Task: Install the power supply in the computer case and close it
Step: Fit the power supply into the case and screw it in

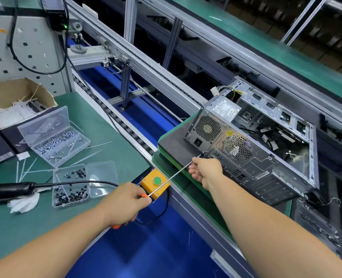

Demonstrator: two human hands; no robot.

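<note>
The computer case (266,157) lay on its side on a dark pallet (174,149), its open side facing up and its rear panel turned toward the person. The power supply (212,121) sat in the near-left corner of the case, its fan grille and socket flush with the rear panel. No side cover was on the case.

One screwdriver (178,172) was in use. The left hand (126,201) gripped its orange handle with fingers curled round it. The right hand (206,170) pinched the long metal shaft close to the tip, which met the rear panel just below the power supply's lower corner. The shaft passed over one yellow button box (155,183) with a single green button, mounted at the bench edge.

Bare pallet surface lay between the case and the pallet's left edge. A blue belt (146,125) ran between the bench and the far conveyor rail (156,63).

On the green bench (110,137) stood two clear plastic boxes: one (54,137) with its lid up, holding silver screws, and one (71,187) with its lid laid flat, holding dark screws. One cardboard box (16,101) held white cable ties; several loose ties lay on the mat. One black powered driver (8,189) lay beside a white cloth (24,203).
</note>
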